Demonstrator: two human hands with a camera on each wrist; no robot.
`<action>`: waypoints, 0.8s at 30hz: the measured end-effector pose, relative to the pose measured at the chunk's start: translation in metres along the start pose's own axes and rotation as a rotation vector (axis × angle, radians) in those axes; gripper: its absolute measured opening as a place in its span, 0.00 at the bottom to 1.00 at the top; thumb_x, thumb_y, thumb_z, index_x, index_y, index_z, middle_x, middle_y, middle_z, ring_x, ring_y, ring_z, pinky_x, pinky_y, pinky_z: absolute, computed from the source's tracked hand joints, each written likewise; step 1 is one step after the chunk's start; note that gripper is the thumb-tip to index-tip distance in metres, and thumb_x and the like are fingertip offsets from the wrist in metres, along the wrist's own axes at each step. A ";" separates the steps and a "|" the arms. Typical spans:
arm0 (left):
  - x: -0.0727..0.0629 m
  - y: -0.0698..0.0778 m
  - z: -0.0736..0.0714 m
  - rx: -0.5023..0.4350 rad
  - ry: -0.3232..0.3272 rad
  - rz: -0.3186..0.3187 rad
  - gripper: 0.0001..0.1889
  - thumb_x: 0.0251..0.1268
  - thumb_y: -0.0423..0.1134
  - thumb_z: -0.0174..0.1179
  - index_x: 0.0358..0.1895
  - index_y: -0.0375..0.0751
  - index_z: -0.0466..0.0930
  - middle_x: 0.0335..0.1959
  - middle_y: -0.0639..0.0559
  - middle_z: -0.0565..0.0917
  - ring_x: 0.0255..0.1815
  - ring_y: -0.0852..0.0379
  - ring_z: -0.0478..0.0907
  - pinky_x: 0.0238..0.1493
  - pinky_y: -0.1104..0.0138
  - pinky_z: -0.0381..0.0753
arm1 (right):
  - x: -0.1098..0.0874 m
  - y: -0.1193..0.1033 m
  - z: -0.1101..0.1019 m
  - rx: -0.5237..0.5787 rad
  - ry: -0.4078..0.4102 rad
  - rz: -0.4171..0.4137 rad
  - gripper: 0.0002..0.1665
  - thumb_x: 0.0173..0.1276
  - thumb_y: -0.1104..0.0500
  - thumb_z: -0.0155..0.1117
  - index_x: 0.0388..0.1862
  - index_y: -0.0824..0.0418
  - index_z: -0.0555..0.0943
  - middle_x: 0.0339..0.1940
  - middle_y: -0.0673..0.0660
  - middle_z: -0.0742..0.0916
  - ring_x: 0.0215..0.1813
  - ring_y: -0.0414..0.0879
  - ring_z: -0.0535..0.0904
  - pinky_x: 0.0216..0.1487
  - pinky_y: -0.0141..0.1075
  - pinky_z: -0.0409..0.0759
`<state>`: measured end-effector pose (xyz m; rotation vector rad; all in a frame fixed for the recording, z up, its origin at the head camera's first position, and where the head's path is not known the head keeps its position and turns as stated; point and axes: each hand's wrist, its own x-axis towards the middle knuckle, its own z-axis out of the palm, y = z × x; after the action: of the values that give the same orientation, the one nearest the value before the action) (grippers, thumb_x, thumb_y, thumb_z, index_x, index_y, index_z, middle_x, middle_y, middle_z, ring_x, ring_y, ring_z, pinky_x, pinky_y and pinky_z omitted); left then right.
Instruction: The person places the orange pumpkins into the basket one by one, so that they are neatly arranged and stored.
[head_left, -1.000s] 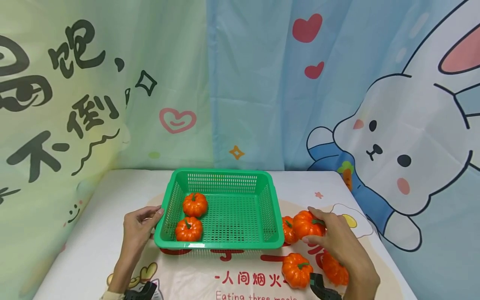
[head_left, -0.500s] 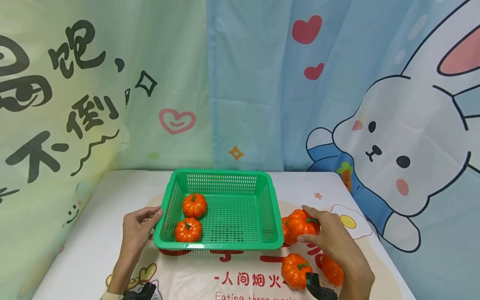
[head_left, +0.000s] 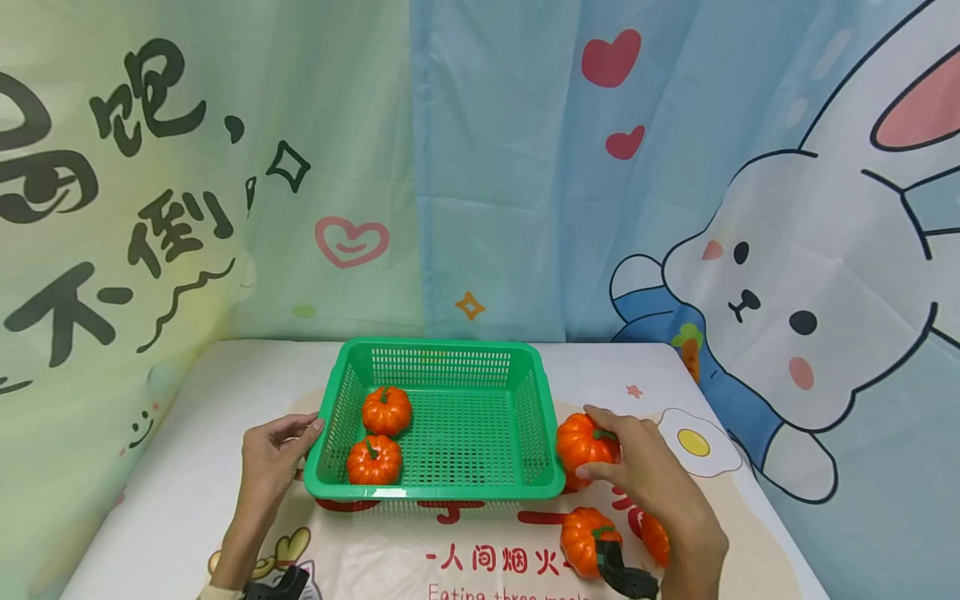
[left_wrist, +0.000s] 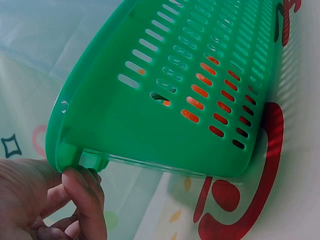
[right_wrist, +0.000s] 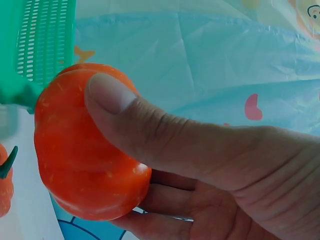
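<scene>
A green plastic basket (head_left: 465,492) stands on the table with two small orange pumpkins in its left part, a rear pumpkin (head_left: 387,411) and a front pumpkin (head_left: 374,461). My left hand (head_left: 274,458) pinches the basket's left rim; the left wrist view shows the thumb and fingers at the rim's corner (left_wrist: 70,155). Just outside the right rim, my right hand (head_left: 648,467) grips another pumpkin (head_left: 581,440), thumb across it in the right wrist view (right_wrist: 90,150). That pumpkin largely hides one behind it.
In front of the basket's right corner lies a loose pumpkin (head_left: 587,542), partly behind the black wrist strap (head_left: 622,575). Another pumpkin (head_left: 655,540) is mostly covered by my right forearm. A printed curtain (head_left: 487,167) hangs behind the table (head_left: 187,433).
My right hand has carried its pumpkin leftward to the basket's right rim, covering more of the pumpkin behind. My left hand keeps its hold on the rim.
</scene>
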<state>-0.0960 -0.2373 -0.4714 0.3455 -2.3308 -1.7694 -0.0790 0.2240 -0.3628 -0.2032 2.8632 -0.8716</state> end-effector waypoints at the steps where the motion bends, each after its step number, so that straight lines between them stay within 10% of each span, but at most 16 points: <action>1: 0.000 -0.001 0.000 -0.002 0.000 -0.002 0.17 0.78 0.39 0.70 0.59 0.29 0.89 0.36 0.47 0.94 0.23 0.65 0.86 0.18 0.67 0.86 | 0.000 0.000 0.000 0.005 -0.003 -0.005 0.49 0.63 0.58 0.86 0.81 0.64 0.75 0.68 0.65 0.88 0.62 0.56 0.85 0.63 0.52 0.91; 24: 0.000 0.000 0.000 0.004 0.001 0.003 0.17 0.78 0.39 0.70 0.59 0.29 0.89 0.36 0.49 0.94 0.24 0.65 0.86 0.18 0.67 0.86 | 0.004 -0.013 0.009 0.049 -0.026 -0.043 0.48 0.65 0.56 0.85 0.82 0.61 0.74 0.68 0.59 0.88 0.64 0.54 0.81 0.67 0.53 0.89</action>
<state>-0.0960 -0.2375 -0.4717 0.3433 -2.3327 -1.7632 -0.0797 0.2078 -0.3633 -0.2697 2.8196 -0.9384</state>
